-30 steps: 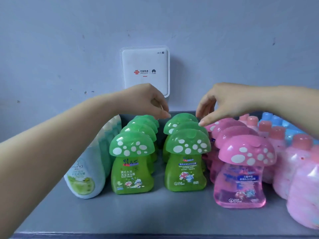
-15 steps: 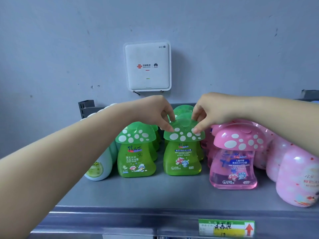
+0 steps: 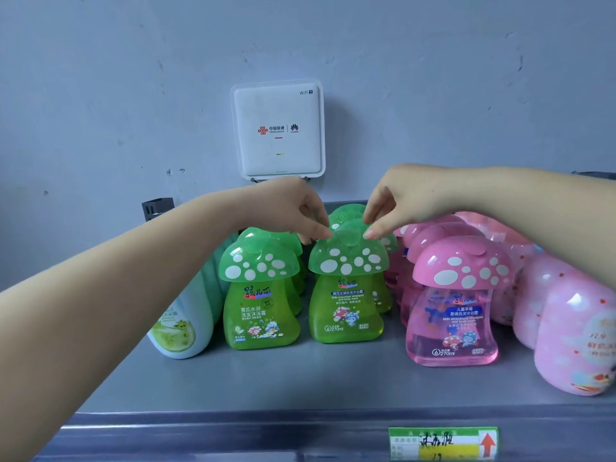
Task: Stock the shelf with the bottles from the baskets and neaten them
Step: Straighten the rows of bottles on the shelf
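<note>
Currently, I logged both hands on the front green bottle (image 3: 346, 288), right row, shelf (image 3: 300, 381) centre. My left hand (image 3: 286, 208) pinched the mushroom cap's rim at its 10 o'clock; my right hand (image 3: 400, 201) pinched it at 2 o'clock, fingers curled. The label read "kids cucumber shampoo and body wash", "270ml". There were two rows of green mushroom bottles; the depth count was unclear. At 3 o'clock stood a translucent pink bottle (image 3: 453, 311), "kids strawberry shampoo", "270ml". At 12 o'clock hung a white wall box (image 3: 278, 130), "WiFi 7", "China unicom". The shelf-edge tag (image 3: 443, 443) was handwritten and illegible.
</note>
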{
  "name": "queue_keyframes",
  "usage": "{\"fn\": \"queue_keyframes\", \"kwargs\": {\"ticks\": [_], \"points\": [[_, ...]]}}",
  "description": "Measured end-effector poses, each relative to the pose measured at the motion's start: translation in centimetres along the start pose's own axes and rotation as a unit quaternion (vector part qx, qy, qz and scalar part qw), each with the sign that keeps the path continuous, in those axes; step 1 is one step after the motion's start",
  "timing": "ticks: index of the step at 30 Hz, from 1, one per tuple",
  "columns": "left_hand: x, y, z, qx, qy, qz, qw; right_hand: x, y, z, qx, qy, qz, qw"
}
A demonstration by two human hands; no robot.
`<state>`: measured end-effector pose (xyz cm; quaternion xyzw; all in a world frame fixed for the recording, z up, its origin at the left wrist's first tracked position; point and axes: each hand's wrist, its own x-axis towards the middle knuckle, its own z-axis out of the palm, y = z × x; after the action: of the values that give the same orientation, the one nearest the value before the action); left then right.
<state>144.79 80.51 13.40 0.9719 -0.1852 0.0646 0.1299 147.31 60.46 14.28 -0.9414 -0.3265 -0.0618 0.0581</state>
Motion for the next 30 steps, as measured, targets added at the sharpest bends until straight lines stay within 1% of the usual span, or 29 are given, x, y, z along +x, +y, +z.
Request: {"fn": "queue_keyframes", "kwargs": {"ticks": [2, 4, 6, 8, 12, 17, 24, 30], "points": [[0.5, -0.1, -0.8, -0.009, 0.022, 0.005, 1.000, 0.4, 0.8, -0.8, 0.018, 0.026, 0.008, 0.999], [1.3, -0.1, -1.2, -0.008, 0.038, 0.008, 0.999, 1.0, 1.7, -1.0, 0.012, 0.032, 0.012, 0.999], [2.2, 0.0, -1.1, 0.001, 0.028, 0.010, 1.000, 1.6, 2.3, -0.7, -0.021, 0.021, 0.019, 0.999], [3.2, 0.0, -0.5, 0.023, 0.001, 0.009, 1.000, 2.1, 2.6, -0.3, -0.052, 0.001, 0.023, 0.998], [4.7, -0.4, 0.8, 0.076, -0.041, -0.002, 0.996, 2.9, 2.8, 0.9, -0.087, -0.035, 0.033, 0.995], [5.4, -0.6, 1.4, 0.089, -0.041, 0.003, 0.995, 3.2, 2.6, 1.3, -0.105, -0.028, 0.037, 0.993], [4.8, -1.6, 0.8, 0.073, -0.049, -0.011, 0.996, 3.8, 1.8, 1.5, -0.092, -0.019, 0.013, 0.995], [4.6, -2.0, 0.8, 0.071, -0.048, -0.006, 0.996, 4.0, 1.6, 1.6, -0.081, -0.015, 0.007, 0.997]]}}
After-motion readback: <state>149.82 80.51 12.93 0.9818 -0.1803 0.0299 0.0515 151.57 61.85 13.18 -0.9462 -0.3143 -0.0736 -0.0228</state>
